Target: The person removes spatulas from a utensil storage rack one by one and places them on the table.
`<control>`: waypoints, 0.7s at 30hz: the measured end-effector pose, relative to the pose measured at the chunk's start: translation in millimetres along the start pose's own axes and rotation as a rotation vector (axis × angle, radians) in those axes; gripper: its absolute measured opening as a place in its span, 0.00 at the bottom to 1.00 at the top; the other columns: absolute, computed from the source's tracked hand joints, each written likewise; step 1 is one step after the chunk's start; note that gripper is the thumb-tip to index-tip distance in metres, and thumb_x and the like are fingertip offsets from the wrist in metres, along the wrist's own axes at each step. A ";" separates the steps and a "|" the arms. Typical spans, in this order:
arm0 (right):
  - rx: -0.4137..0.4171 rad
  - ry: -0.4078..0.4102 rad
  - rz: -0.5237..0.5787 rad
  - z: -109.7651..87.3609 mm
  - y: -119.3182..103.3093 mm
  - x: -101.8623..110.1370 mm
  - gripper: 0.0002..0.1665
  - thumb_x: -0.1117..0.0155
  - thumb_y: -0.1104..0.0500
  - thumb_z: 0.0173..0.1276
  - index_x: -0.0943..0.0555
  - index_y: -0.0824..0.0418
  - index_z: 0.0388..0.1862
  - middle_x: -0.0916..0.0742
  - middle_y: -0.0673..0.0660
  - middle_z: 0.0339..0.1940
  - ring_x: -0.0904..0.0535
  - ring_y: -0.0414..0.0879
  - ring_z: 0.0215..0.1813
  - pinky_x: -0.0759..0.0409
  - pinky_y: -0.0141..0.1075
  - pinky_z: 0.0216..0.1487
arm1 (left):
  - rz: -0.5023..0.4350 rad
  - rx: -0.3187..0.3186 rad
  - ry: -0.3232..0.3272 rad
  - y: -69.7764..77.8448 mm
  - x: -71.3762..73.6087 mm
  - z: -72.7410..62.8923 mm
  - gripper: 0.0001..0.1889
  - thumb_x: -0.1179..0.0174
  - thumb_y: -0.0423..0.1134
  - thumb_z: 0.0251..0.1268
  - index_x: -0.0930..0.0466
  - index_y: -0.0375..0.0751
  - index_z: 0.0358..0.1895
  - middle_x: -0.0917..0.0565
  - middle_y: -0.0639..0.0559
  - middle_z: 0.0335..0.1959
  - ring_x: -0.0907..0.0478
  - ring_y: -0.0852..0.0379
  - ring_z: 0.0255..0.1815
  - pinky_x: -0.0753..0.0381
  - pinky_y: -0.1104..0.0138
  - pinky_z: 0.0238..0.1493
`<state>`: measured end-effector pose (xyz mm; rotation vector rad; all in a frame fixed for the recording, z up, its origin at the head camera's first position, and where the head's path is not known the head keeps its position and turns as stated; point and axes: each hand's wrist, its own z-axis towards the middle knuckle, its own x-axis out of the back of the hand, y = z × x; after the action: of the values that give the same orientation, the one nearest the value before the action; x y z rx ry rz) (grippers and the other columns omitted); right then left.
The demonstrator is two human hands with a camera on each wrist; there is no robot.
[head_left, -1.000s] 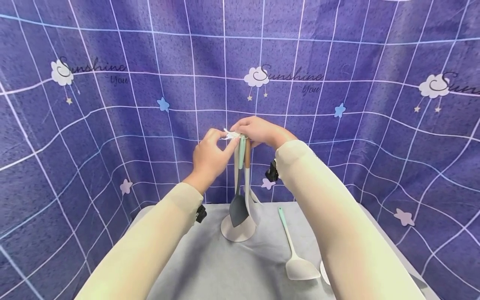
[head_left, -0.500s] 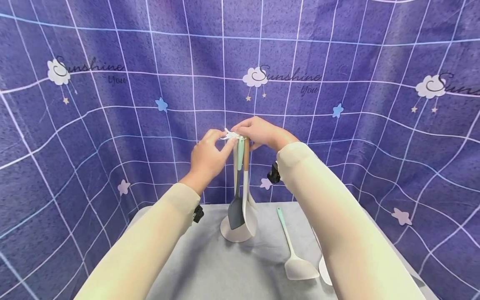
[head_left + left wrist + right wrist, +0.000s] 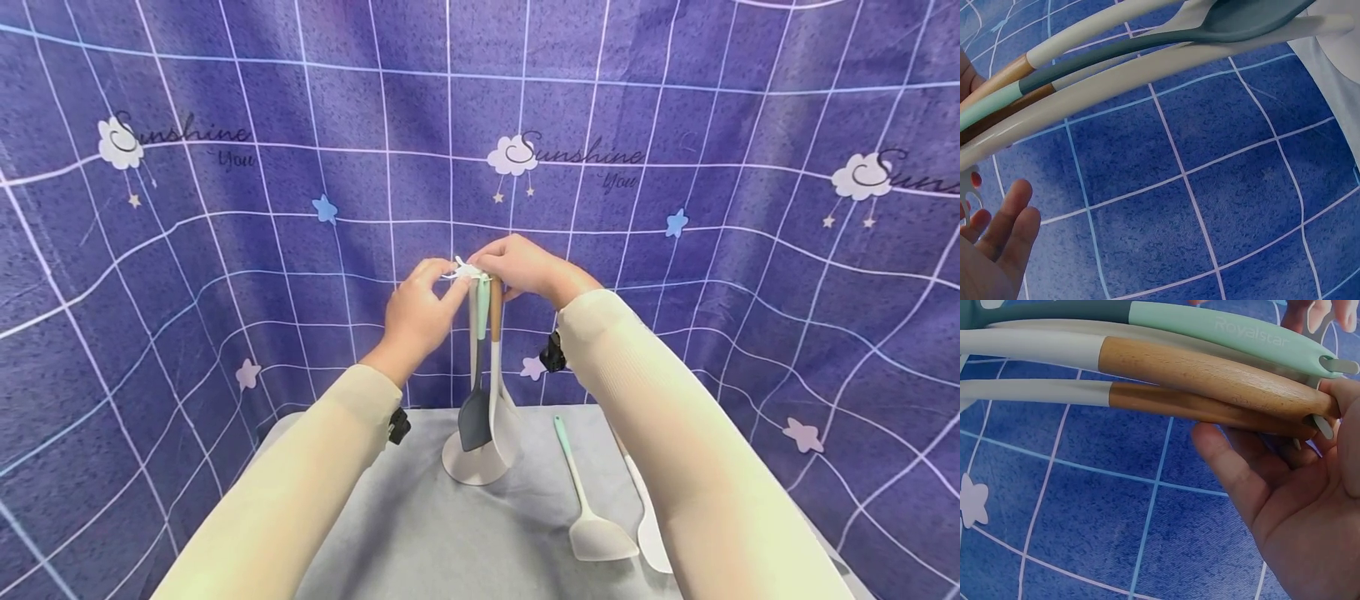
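Note:
A white utensil stand [image 3: 453,465] rises from a round base on the table. My left hand [image 3: 416,315] pinches its hooked top between thumb and forefinger. From the other side, my right hand [image 3: 527,267] holds the same top, close by the handle ends. A dark grey turner [image 3: 474,422] with a mint handle hangs from a hook. Beside it hangs a white-headed utensil with a wooden handle [image 3: 1197,370]. Behind that one, the right wrist view shows another wooden handle [image 3: 1166,407], with my right fingertips just below it. Part of the stand's top is hidden by my hands.
A white turner [image 3: 602,538] with a mint handle lies on the grey table [image 3: 420,542], right of the stand. Next to it lies another white utensil [image 3: 651,543], partly hidden by my right sleeve. A purple grid-patterned curtain [image 3: 360,108] stands close behind and at both sides.
The hanging utensils swing slightly under the stand's top, and the wooden-handled one's white head shifts. Both hands stay at the top, the right sleeve moving a little rightward.

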<state>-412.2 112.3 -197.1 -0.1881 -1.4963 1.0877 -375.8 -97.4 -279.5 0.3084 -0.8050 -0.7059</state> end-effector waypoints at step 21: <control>0.013 0.100 -0.235 -15.2 -12.4 3.1 0.22 0.45 0.50 0.85 0.06 0.54 0.39 0.18 0.48 0.24 0.21 0.47 0.31 0.11 0.43 0.45 | -0.308 0.093 -0.200 -8.1 3.7 9.8 0.27 0.50 0.57 0.89 0.20 0.56 0.80 0.16 0.48 0.78 0.06 0.40 0.59 0.13 0.54 0.46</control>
<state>-394.5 115.3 -188.6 -0.0544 -1.3834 0.8863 -385.0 -105.8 -275.0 0.4567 -0.9938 -1.0004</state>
